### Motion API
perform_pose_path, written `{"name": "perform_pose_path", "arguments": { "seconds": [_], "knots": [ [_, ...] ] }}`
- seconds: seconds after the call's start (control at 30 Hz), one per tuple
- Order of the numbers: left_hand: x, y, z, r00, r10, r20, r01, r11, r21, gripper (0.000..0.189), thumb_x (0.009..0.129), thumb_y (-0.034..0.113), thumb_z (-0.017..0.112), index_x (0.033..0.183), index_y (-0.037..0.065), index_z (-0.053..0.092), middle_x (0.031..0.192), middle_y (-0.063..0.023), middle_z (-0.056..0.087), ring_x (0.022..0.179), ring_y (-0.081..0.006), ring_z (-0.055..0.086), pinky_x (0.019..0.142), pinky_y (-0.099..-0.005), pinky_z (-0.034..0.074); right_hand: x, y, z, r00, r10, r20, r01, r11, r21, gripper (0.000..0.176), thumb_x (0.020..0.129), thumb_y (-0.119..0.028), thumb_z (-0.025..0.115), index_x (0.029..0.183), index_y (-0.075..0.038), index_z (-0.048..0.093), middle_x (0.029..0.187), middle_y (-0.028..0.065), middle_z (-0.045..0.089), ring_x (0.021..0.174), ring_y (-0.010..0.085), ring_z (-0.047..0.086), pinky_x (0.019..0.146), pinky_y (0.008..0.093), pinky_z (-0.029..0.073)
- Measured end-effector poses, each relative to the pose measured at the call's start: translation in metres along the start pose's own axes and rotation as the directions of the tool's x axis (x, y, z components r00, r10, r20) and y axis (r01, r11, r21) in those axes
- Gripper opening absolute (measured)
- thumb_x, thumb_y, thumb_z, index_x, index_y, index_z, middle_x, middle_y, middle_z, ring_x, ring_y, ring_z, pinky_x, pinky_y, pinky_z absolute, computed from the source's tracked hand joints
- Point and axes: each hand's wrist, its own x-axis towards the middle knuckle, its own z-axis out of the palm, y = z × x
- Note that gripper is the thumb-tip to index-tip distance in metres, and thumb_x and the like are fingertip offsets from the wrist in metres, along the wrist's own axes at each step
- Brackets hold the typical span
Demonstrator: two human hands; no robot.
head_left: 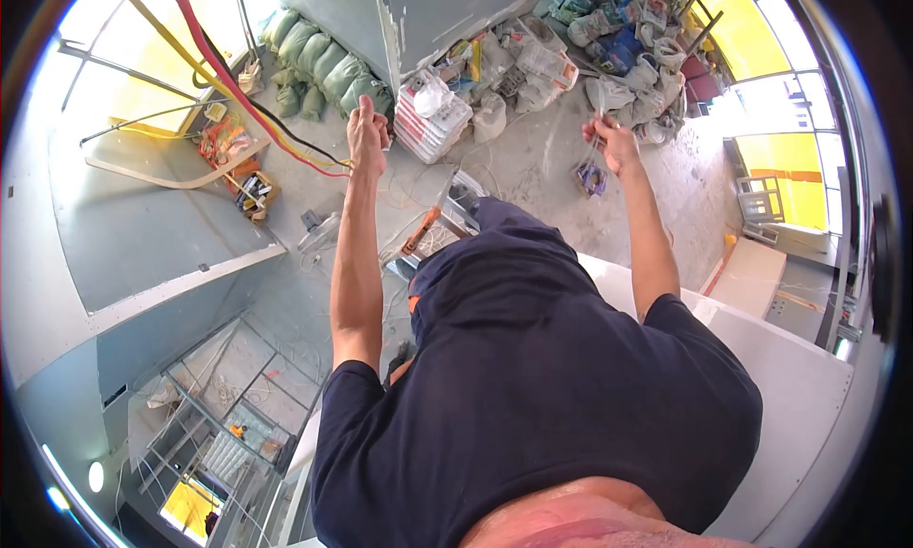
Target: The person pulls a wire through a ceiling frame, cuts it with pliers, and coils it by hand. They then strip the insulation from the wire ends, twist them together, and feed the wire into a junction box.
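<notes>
My left hand (368,141) is raised with its thumb up and its other fingers curled in; whatever is between them is too small to tell. Red, yellow and black cables (257,120) run down to beside my left wrist. My right hand (615,144) is closed in a pinch, with thin, clear strands (596,141) at its fingertips. Just below them is a small purple packet (591,177); whether it hangs from the strands or lies on the floor I cannot tell.
Green sacks (328,63) and a white-and-red bundle (431,118) stand by a grey wall panel (456,15). More bags (637,82) are heaped at the upper right. An orange-handled tool (421,231) is near my legs. White boards (761,377) lie at right, metal framing (214,420) at lower left.
</notes>
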Motion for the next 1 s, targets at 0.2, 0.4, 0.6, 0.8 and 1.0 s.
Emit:
{"name": "perform_pose_path", "arguments": {
  "seconds": [0.2, 0.4, 0.6, 0.8, 1.0],
  "knots": [
    [0.001, -0.005, -0.019, 0.998, -0.046, -0.036, 0.045, 0.999, -0.023, 0.036, 0.104, 0.044, 0.046, 0.085, 0.013, 0.047, 0.064, 0.0020, 0.044, 0.044, -0.0062, 0.031, 0.038, -0.0245, 0.023, 0.020, 0.064, -0.089, 0.961, 0.144, -0.238, -0.143, 0.990, 0.023, 0.011, 0.098, -0.009, 0.058, 0.107, -0.002, 0.060, 0.099, 0.0080, 0.065, 0.091, 0.0215, 0.068, 0.081, 0.0346, 0.060],
    [0.002, -0.003, -0.026, 0.995, -0.078, -0.056, 0.075, 0.996, -0.054, 0.035, 0.105, 0.043, 0.043, 0.086, 0.014, 0.048, 0.063, 0.0028, 0.044, 0.044, -0.0061, 0.031, 0.038, -0.0236, 0.023, 0.066, 0.085, -0.127, 0.930, 0.146, -0.338, -0.166, 0.986, -0.032, 0.011, 0.095, -0.004, 0.059, 0.105, 0.000, 0.061, 0.097, 0.0109, 0.066, 0.087, 0.0219, 0.068, 0.074, 0.0330, 0.060],
    [-0.002, 0.009, -0.024, 0.993, -0.081, -0.082, 0.074, 0.993, -0.093, 0.035, 0.105, 0.044, 0.044, 0.087, 0.014, 0.049, 0.061, 0.0042, 0.042, 0.045, -0.0053, 0.030, 0.038, -0.0230, 0.022, 0.162, 0.039, -0.032, 0.961, -0.162, -0.223, 0.053, 0.904, -0.424, 0.035, 0.090, -0.006, 0.064, 0.123, 0.005, 0.058, 0.103, 0.0131, 0.070, 0.098, 0.0208, 0.068, 0.077, 0.0341, 0.058],
    [-0.004, 0.023, -0.018, 0.987, -0.106, -0.120, 0.100, 0.993, -0.055, 0.036, 0.105, 0.045, 0.043, 0.089, 0.014, 0.051, 0.061, 0.0060, 0.040, 0.046, -0.0039, 0.030, 0.039, -0.0220, 0.021, 0.159, 0.016, 0.158, 0.678, -0.665, 0.313, 0.394, -0.031, -0.919, 0.056, 0.086, -0.009, 0.067, 0.137, 0.003, 0.048, 0.134, 0.0210, 0.051, 0.126, 0.0335, 0.049, 0.106, 0.0402, 0.040],
    [0.005, 0.021, -0.024, 0.988, -0.106, -0.108, 0.105, 0.994, -0.017, 0.037, 0.104, 0.048, 0.044, 0.090, 0.014, 0.052, 0.061, 0.0063, 0.040, 0.046, -0.0038, 0.030, 0.039, -0.0223, 0.021, -0.100, -0.005, 0.236, 0.243, -0.530, 0.812, 0.969, 0.091, -0.230, 0.054, 0.085, -0.001, 0.060, 0.139, -0.007, 0.051, 0.142, 0.0186, 0.048, 0.133, 0.0353, 0.044, 0.113, 0.0472, 0.033]
  ]
}}
